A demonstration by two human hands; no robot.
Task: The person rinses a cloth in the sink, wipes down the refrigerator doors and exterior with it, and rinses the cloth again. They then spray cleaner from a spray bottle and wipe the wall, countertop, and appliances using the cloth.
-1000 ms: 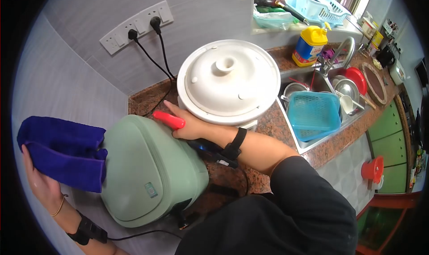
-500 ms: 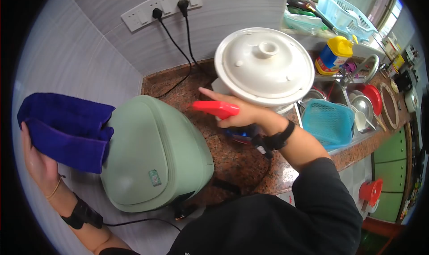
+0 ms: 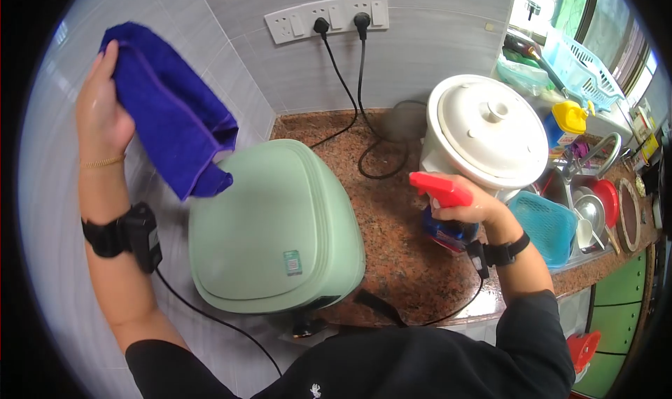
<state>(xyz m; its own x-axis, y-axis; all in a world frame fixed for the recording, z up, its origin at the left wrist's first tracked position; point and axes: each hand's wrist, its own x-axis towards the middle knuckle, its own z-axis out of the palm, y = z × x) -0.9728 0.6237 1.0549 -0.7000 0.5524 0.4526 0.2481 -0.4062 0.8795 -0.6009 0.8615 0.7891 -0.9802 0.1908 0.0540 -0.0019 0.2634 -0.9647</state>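
Observation:
My left hand [image 3: 105, 115] is raised at the left, gripping a purple cloth [image 3: 168, 108] by its upper edge. The cloth hangs down, its lower end overlapping the back left edge of a pale green rounded appliance [image 3: 259, 217] in view. My right hand [image 3: 479, 201] is wrapped around the neck of a spray bottle [image 3: 451, 232] with a red trigger head and a blue body. That bottle is upright over the counter, in front of a white lidded pot [image 3: 483, 129]. Whether its base touches the counter I cannot tell.
Two black plugs sit in the wall socket strip [image 3: 325, 19], their cords running down to the brown granite counter [image 3: 392, 259]. To the right, a blue basket [image 3: 542, 224] and metal bowls lie at the sink. A yellow-capped jug [image 3: 565, 122] stands behind it.
The view has shifted, so the counter appears further right. My left hand has lifted the cloth higher. My right hand has moved the spray bottle away from the green appliance.

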